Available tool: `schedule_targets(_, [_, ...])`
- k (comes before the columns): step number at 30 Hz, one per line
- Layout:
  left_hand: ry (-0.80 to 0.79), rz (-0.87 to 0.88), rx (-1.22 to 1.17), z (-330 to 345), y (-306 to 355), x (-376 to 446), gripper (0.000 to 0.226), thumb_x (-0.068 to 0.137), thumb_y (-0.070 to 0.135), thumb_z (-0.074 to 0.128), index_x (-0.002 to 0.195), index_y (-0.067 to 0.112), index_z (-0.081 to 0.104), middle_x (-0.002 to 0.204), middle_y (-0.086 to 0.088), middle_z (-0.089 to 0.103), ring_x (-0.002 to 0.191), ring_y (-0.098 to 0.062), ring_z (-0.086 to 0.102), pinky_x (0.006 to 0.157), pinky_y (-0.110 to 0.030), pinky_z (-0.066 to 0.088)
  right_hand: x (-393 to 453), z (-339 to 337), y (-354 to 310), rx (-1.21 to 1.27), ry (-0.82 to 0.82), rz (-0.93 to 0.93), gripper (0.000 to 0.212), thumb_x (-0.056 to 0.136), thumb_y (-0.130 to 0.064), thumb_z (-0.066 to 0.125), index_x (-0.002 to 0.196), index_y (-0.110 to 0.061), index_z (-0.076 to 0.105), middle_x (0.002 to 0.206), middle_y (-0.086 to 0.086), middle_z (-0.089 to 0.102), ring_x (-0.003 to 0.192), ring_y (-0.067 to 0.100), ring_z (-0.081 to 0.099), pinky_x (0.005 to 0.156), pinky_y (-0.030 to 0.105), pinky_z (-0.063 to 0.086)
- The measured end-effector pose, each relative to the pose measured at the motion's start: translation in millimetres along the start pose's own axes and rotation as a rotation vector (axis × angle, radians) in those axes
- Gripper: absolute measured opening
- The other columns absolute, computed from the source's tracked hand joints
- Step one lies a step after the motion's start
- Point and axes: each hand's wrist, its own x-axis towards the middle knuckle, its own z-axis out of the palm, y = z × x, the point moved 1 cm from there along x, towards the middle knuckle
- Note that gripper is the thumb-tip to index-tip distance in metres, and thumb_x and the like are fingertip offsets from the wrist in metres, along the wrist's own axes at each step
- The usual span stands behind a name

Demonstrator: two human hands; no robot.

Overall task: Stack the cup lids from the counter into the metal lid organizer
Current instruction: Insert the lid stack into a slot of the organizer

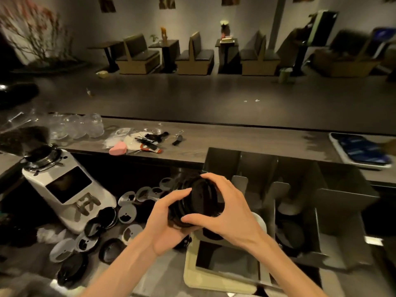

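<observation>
Both hands, left hand (171, 217) and right hand (227, 209), clamped a black lid stack (192, 202) above the metal organizer (317, 189); a loose squeeze risked lids spilling beside it.

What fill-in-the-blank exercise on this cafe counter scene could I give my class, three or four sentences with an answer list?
1. Both hands, left hand and right hand, hold a stack of ____ lids.
2. The loose lids lie on the counter to the ____ of the organizer.
3. The white grinder stands to the ____ of the hands.
4. The heart-shaped thing on the upper ledge is ____ in colour.

Missing words: black; left; left; pink
</observation>
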Motion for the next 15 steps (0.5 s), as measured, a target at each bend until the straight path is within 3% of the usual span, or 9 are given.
schedule_targets(3, [-0.048,-0.011,-0.028,14.9,-15.2,4.5,0.036,0.073,0.024,0.075,0.104,0.007,0.08,0.118,-0.022,0.072,0.096,-0.036,0.075,0.08,-0.047,0.062,-16.6,-24.8,9.3,0.027,0.022,-0.065,0.079,0.074,-0.053,0.088,0.141,-0.032,0.051,0.139,-0.019,0.046,0.134,0.005,0.048,0.107,0.024,0.047])
schedule_targets(5, [-0.109,-0.021,-0.035,22.7,-25.6,9.5,0.064,0.052,0.023,0.091,0.112,0.005,0.077,0.125,-0.023,0.069,0.103,-0.038,0.073,0.087,-0.05,0.06,-27.2,-41.0,16.0,0.008,0.05,-0.076,0.078,0.077,-0.052,0.086,0.143,-0.031,0.051,0.139,-0.02,0.046,0.135,0.008,0.047,0.108,0.023,0.046])
schedule_targets(8, [-0.175,-0.046,-0.003,38.0,-42.0,15.0,0.073,0.037,0.022,0.095,0.106,0.006,0.079,0.121,-0.022,0.071,0.101,-0.035,0.073,0.087,-0.05,0.059,-42.2,-62.6,23.8,-0.027,0.108,-0.08,0.075,0.078,-0.047,0.086,0.143,-0.032,0.051,0.137,-0.02,0.051,0.135,0.011,0.048,0.107,0.022,0.044])
schedule_targets(10, [-0.209,-0.065,0.036,54.0,-50.8,15.3,0.067,0.04,0.024,0.095,0.104,0.007,0.08,0.118,-0.02,0.072,0.098,-0.034,0.074,0.087,-0.05,0.057,-49.7,-77.9,29.5,-0.017,0.135,-0.063,0.073,0.078,-0.042,0.088,0.141,-0.031,0.052,0.134,-0.019,0.055,0.132,0.011,0.052,0.105,0.025,0.047])
schedule_targets(13, [-0.153,-0.073,0.052,68.0,-58.2,19.7,0.044,0.061,0.023,0.084,0.104,0.012,0.08,0.111,-0.017,0.073,0.089,-0.03,0.072,0.066,-0.039,0.054,-58.8,-112.6,42.0,-0.054,0.21,-0.022,0.075,0.076,-0.038,0.089,0.14,-0.03,0.052,0.132,-0.017,0.058,0.128,0.008,0.055,0.102,0.029,0.05])
schedule_targets(15, [-0.163,-0.079,0.009,71.9,-59.8,23.1,0.052,0.066,0.026,0.083,0.116,0.014,0.075,0.117,-0.018,0.068,0.095,-0.03,0.066,0.058,-0.033,0.048,-65.5,-140.5,53.0,-0.112,0.24,0.042,0.078,0.074,-0.039,0.09,0.141,-0.032,0.05,0.131,-0.02,0.058,0.127,0.002,0.054,0.102,0.026,0.049])
